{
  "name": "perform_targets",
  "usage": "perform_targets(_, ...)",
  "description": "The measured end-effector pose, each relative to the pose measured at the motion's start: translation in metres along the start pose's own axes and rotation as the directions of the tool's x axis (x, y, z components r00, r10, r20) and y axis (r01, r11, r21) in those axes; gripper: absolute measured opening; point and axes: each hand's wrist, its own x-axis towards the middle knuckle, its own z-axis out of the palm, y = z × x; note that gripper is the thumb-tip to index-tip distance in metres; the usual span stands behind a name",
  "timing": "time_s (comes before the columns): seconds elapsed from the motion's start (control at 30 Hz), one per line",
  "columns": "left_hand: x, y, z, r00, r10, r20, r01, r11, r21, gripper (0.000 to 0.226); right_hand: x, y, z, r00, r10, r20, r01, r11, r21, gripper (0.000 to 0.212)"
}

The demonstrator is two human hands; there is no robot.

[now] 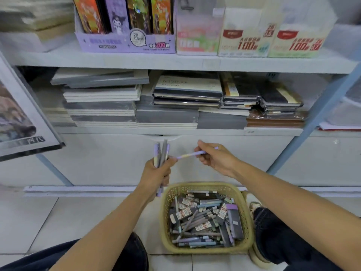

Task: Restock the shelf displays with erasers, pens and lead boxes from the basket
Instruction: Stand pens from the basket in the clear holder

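Gripping a bundle of pens (161,153) upright, the left hand (156,174) has its fingers curled round the barrels. The lilac and grey tips fan out above the hand and the lower ends poke out below it. The right hand (214,160) pinches a single lilac pen (195,153) between thumb and fingertips and holds it nearly level. The pen's left end touches or lies just beside the left thumb; I cannot tell which. Both hands hang in front of the white cabinet front (117,159) beneath the lower shelf (214,132).

Below them, on the tiled floor (78,216) between the person's knees, sits a yellow woven basket (203,185). It is filled with a jumble of more pens (197,240) and small dark lead boxes (183,213) with white-and-red labels. A beige shoe (254,207) lies just beside the basket's right wall.

The lower shelf carries flat stacks of notebooks (187,89), grey, black and brown. On the upper shelf (136,59) stands a purple display box (125,44) marked 2B 0.5, with tall packs upright in it. To its right are cream display boxes (244,42) with red print. A framed poster (17,114) leans at the far left
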Motion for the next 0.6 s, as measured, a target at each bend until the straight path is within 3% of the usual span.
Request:
perform_targets(0.07, -0.002, 0.03, 0.003, 0.998, 0.058, -0.007, -0.058, 0.998, -0.016, 0.013, -0.013, -0.033, 0.009, 0.991, -0.096, 0.089, 0.103, 0.992, -0.077, 0.035)
perform_targets(0.13, -0.004, 0.063, 0.006, 0.994, 0.105, 0.012, -0.105, 0.994, -0.02, 0.018, -0.027, -0.071, 0.018, 0.958, -0.237, 0.161, 0.244, 0.97, -0.023, 0.034)
perform_targets(0.2, -0.007, 0.096, 0.011, 0.986, 0.156, 0.059, -0.156, 0.988, -0.009, 0.022, -0.043, -0.112, 0.029, 0.903, -0.401, 0.156, 0.41, 0.911, -0.031, 0.025)
perform_targets(0.3, -0.012, 0.144, 0.026, 0.965, 0.241, 0.108, -0.246, 0.968, 0.039, 0.017, -0.066, -0.167, 0.044, 0.797, -0.595, 0.106, 0.603, 0.773, -0.198, 0.02)
perform_targets(0.43, -0.015, 0.202, 0.051, 0.914, 0.365, 0.179, -0.385, 0.919, 0.091, 0.012, -0.088, -0.235, 0.057, 0.677, -0.727, 0.114, 0.72, 0.623, -0.307, 0.019)
perform_targets(0.6, -0.002, 0.258, 0.077, 0.86, 0.474, 0.19, -0.49, 0.87, 0.048, 0.023, -0.098, -0.316, 0.06, 0.534, -0.842, 0.082, 0.782, 0.454, -0.428, 0.024)
